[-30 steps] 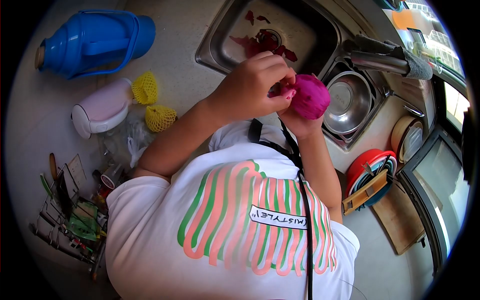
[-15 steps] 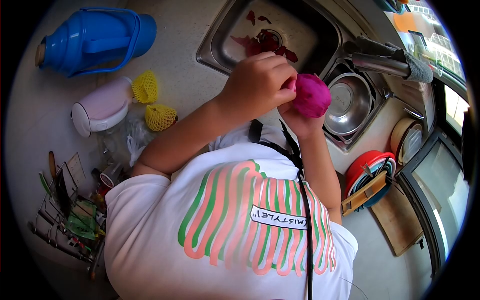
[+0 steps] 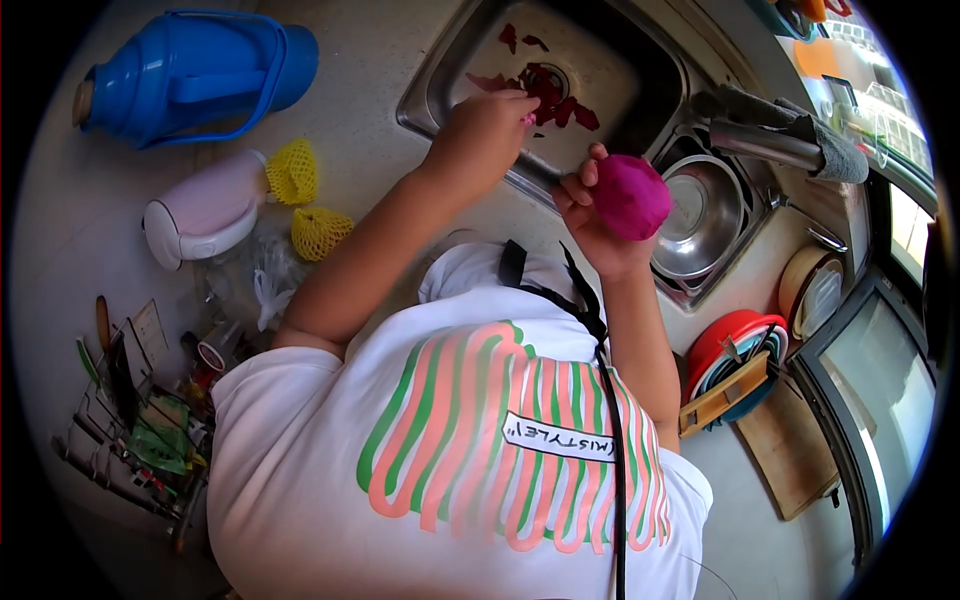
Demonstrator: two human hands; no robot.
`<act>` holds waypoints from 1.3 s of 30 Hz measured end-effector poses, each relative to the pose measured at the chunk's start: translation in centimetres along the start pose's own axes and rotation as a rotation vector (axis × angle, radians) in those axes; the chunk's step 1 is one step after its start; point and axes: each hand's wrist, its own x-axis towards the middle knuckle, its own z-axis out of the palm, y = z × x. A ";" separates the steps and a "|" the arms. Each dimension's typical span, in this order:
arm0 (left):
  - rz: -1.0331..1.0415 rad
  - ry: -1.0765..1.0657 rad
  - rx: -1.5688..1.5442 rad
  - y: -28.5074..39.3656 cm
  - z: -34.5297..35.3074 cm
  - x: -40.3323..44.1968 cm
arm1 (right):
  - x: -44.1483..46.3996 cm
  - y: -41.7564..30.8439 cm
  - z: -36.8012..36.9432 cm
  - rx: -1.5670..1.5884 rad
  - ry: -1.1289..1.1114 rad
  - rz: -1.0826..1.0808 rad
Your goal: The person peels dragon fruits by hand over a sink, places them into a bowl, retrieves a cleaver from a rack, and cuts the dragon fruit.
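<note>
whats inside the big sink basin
In the big sink basin, dark red peel pieces lie around and partly over the drain. Whatever is beneath them is covered; the left hand hides some of the near side.

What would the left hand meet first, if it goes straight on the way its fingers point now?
Probably the red peels in the sink. How high the left hand is above them is unclear, so it may pass over them.
</note>
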 end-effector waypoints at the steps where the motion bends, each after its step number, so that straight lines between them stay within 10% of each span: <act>1: -0.058 -0.051 0.026 -0.7 -0.1 0.1 | 0.1 -0.5 -0.3 0.018 0.014 0.013; 14: -0.083 0.112 0.012 -6.0 2.5 -2.1 | -1.1 -3.3 -4.4 -0.142 0.480 -0.145; 24: -0.294 0.331 -0.872 -0.2 2.6 -10.5 | -2.6 -3.7 -7.1 -0.314 0.450 0.043; 39: -0.558 1.639 -1.090 6.3 0.6 -45.2 | -2.4 22.5 -4.0 -1.151 0.031 0.861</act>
